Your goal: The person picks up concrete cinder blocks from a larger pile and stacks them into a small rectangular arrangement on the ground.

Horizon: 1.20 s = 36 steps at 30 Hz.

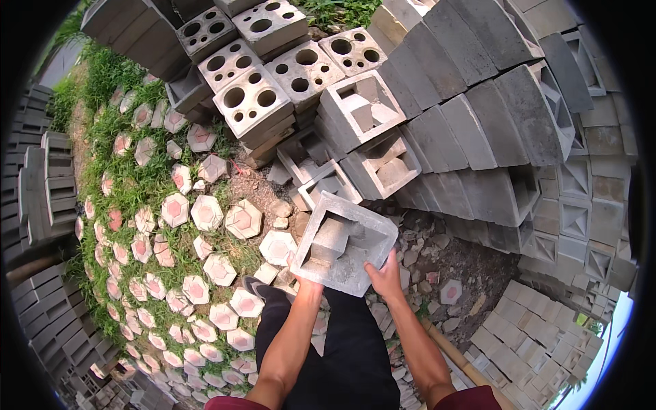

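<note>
Between my two hands I hold a square grey concrete ventilation block (362, 254), its hollow side with slanted inner faces turned up toward me. My left hand (305, 279) grips its lower left side, the fingers mostly hidden behind the block. On the lower right corner my right hand (385, 275) is closed, its thumb lying over the rim. Just beyond the held block stand similar hollow blocks: one low, light-rimmed block (329, 183), another hollow block (384, 166) to its right, and a third (362, 109) farther up.
Concrete blocks with round holes (254, 101) are stacked at the far middle. Tall rows of grey blocks (471, 130) rise on the right. Hexagonal pavers (206, 213) lie in grass on the left. Rubble (437, 249) covers soil at right, near a bamboo pole (454, 355).
</note>
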Tool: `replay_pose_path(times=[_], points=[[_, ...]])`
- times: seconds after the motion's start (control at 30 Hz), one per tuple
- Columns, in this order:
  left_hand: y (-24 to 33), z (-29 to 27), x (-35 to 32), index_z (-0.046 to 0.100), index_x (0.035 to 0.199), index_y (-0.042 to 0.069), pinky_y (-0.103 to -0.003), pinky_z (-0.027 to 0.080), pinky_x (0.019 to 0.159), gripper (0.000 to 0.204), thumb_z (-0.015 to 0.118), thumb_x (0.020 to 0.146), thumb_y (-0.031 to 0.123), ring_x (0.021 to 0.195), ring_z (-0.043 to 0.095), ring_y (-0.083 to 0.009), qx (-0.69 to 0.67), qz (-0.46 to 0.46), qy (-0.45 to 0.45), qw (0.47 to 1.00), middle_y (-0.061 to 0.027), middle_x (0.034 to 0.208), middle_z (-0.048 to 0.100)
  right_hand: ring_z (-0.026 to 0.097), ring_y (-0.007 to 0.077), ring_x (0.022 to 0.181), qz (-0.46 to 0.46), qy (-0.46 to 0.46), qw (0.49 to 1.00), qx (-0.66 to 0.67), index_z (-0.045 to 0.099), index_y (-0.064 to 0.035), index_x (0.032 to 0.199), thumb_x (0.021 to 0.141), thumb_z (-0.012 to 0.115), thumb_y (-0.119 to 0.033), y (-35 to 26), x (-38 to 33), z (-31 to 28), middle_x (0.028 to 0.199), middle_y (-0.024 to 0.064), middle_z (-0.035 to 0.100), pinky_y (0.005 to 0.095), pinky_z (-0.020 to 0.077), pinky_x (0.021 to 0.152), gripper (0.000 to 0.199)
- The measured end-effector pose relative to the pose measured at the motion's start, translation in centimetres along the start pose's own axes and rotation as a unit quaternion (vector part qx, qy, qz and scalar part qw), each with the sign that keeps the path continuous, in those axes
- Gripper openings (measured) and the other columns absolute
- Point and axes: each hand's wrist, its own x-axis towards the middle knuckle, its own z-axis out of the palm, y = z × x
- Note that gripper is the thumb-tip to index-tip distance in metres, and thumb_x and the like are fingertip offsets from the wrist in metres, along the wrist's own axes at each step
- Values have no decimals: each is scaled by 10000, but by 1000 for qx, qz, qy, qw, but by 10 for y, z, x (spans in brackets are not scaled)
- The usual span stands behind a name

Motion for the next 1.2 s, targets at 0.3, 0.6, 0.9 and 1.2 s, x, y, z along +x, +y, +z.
replay_pose_path(times=[0.3,0.6,0.9,1.2], points=[[191,34,-210,564,1192,51,-483,454,898,641,289,803,480,1052,560,-346,-5,91,-202,975,-147,1173,585,474,222,1128,-133,-136,981,-36,272,29,1341,781,600,-60,-205,-171,138,1219,161,485,328,355,976,655],[366,11,-445,556,1048,28,-388,477,841,504,347,807,418,932,568,-256,-46,314,-248,915,-123,1019,598,458,253,1199,74,-404,805,429,409,-70,1340,932,309,-574,-225,-276,340,1334,91,470,399,329,1050,656],[453,-97,-580,459,1248,-16,-440,449,909,629,343,779,387,1041,553,-299,-182,515,-284,788,-167,1175,552,464,266,1196,171,-588,711,345,445,-80,1314,926,363,-524,-253,-429,494,1294,86,508,402,311,1066,595],[516,-206,-670,507,1217,8,-452,441,910,624,329,801,438,1031,555,-298,-286,638,-186,691,-150,1160,569,466,265,1193,262,-744,572,225,455,-86,1301,930,354,-502,-248,-578,615,1286,87,512,410,333,1046,567]])
